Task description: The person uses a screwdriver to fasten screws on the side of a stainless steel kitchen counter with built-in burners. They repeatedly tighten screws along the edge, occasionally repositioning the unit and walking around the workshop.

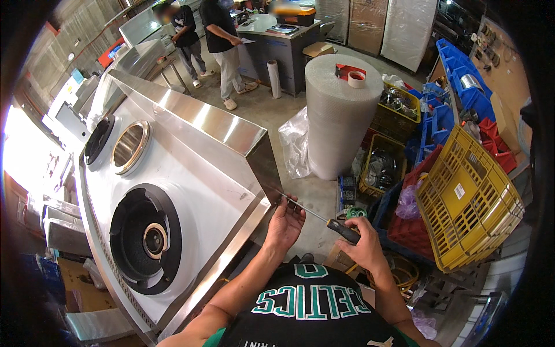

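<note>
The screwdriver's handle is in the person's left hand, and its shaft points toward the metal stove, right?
Not quite: the head view shows the screwdriver's handle in the right hand. Its shaft does point toward the metal stove.

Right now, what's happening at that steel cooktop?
A person is working at the near corner of the steel cooktop. The right hand grips a screwdriver by its dark handle, the shaft pointing toward the end panel. The left hand is at the tip end, beside the panel; whether it holds a screw there is too small to tell. A large bubble-wrap roll stands beyond, and two other people are farther back.
</note>
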### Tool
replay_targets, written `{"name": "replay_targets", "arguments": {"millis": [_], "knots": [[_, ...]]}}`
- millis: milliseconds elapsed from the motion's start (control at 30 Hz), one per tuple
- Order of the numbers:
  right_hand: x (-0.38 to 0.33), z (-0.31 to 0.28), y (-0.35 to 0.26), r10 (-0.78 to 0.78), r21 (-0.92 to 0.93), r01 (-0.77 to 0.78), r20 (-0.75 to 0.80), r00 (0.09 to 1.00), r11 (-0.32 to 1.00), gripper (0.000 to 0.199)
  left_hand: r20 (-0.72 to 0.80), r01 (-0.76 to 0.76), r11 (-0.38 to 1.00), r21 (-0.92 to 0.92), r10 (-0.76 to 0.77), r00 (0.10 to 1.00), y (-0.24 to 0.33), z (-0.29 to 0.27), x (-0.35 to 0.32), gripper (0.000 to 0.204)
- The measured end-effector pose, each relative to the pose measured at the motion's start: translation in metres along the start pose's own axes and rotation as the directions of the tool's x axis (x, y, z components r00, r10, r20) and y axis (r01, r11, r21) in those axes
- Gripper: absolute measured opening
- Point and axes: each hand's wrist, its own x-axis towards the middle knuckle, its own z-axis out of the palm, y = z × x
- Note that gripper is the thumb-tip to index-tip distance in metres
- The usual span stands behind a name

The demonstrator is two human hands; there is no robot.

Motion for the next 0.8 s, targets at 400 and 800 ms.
{"name": "replay_targets", "arguments": {"millis": [400, 800], "knots": [[0.005, -0.004, 0.022, 0.440, 0.535, -0.808, 0.680, 0.586, 0.248, 0.038, 0.219, -0.085, 0.742, 0.665, -0.084, 0.972, -0.017, -0.002, -0.014, 0.043], [-0.017, -0.008, -0.010, 0.002, -0.295, 0.001, 0.010, 1.000, 0.956, 0.036, 0.101, -0.079, 0.698, 0.711, 0.010, 0.995, -0.033, 0.008, -0.014, 0.034]]}}
